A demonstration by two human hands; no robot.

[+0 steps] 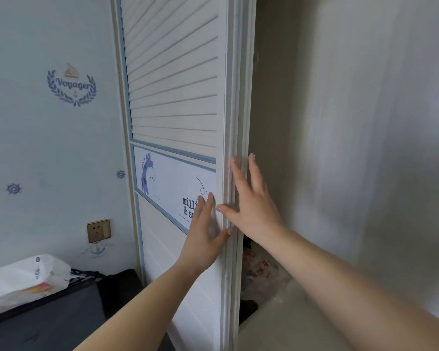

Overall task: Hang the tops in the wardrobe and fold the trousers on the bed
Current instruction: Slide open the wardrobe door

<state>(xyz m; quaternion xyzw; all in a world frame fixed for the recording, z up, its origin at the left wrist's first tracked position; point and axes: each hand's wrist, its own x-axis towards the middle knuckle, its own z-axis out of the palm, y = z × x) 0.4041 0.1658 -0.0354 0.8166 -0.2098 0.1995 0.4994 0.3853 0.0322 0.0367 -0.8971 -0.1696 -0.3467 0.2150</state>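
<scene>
Hands meet at the edge of the wardrobe door [175, 102] in my feed from the head camera; the left hand [203, 231] lies flat on the door's white face, fingers straight and together, their tips over the printed panel [173, 181], the thumb spread toward the door's edge; it holds nothing. The right hand [249, 201] stands nearly upright against the door's moulded edge, fingers straight and splayed, the thumb across the front of the edge and the long fingers on the side facing the wardrobe's inside; it presses rather than grips, as far as I can tell. Both forearms rise bare from the lower frame, the right crossing in from the right. Beyond the edge the wardrobe [340, 148] stands open, its pale inner walls showing; low inside lies a clear plastic bag [261, 272] with red print; I can see no tops or trousers. At left, a white bag [28, 277] sits on a dark surface below a wall socket [99, 231].
</scene>
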